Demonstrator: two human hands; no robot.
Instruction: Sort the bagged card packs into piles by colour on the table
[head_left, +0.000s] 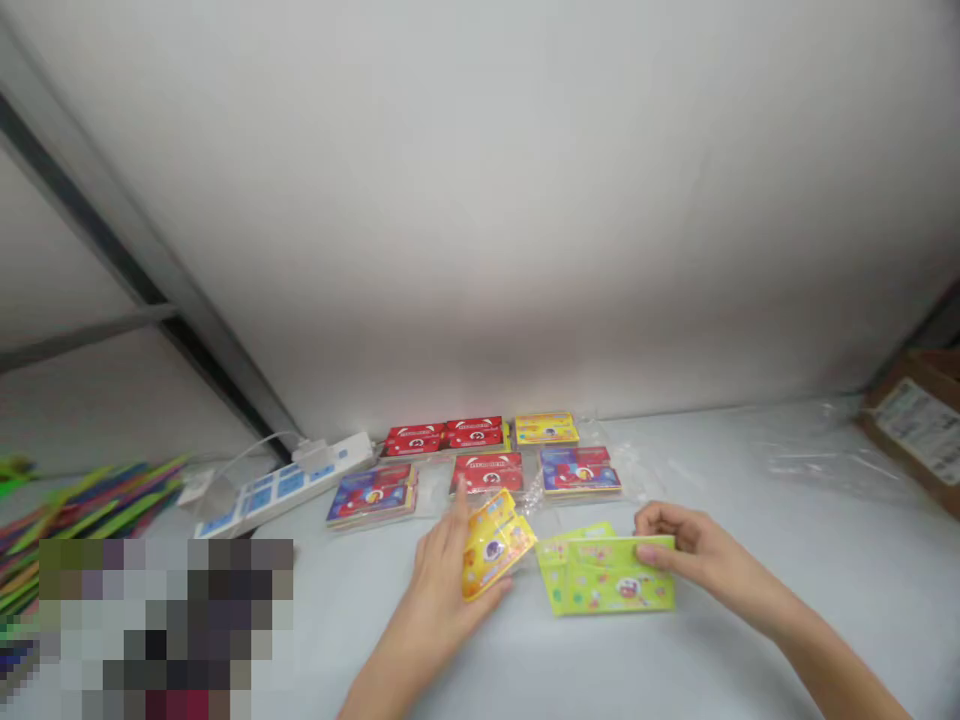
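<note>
My left hand has its thumb and index finger around a yellow and orange printed card packet, which is tilted. In my right hand, thumb and fingers pinch the upper right corner of a light green printed card packet. Behind that one, a second green packet overlaps it, sticking out at the left. Just beyond my left fingertips lies a red packet in clear plastic. A blue and red packet is to its right.
Further back lie more red packets and a yellow packet. On the left are another blue and red packet, a white power strip and many coloured strips. A cardboard box stands at the right.
</note>
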